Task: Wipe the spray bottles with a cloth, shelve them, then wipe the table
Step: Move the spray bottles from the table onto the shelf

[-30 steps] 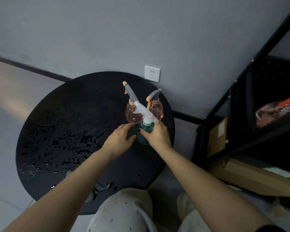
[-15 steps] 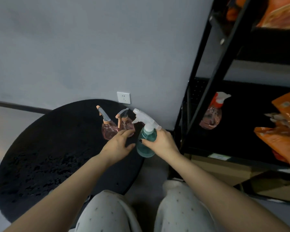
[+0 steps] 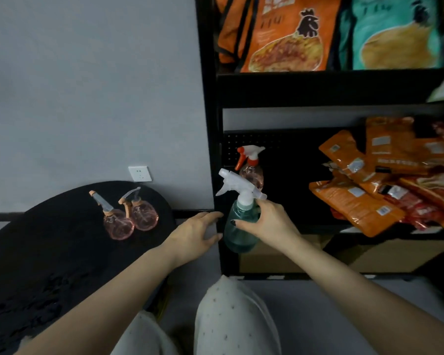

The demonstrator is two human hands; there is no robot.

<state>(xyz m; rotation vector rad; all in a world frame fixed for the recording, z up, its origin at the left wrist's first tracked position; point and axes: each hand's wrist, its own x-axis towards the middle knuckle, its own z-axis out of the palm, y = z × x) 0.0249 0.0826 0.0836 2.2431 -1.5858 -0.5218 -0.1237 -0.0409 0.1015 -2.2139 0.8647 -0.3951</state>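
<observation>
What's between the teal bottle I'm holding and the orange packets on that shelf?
Only bare black shelf separates the teal bottle from the orange packets, per the head view.

Teal spray bottle point(image 3: 239, 226) upright, midair before shelf point(image 3: 292, 224); two pink bottles point(image 3: 130, 219) on table point(image 3: 49, 239).

Shop: shelf point(image 3: 318, 88) of snack packets point(image 3: 356, 201)

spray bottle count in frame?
4. Two pink round plastic spray bottles stand on the black round table; one pink bottle with a red trigger on the black shelf; one teal bottle in the right hand. None seem hidden.
</observation>
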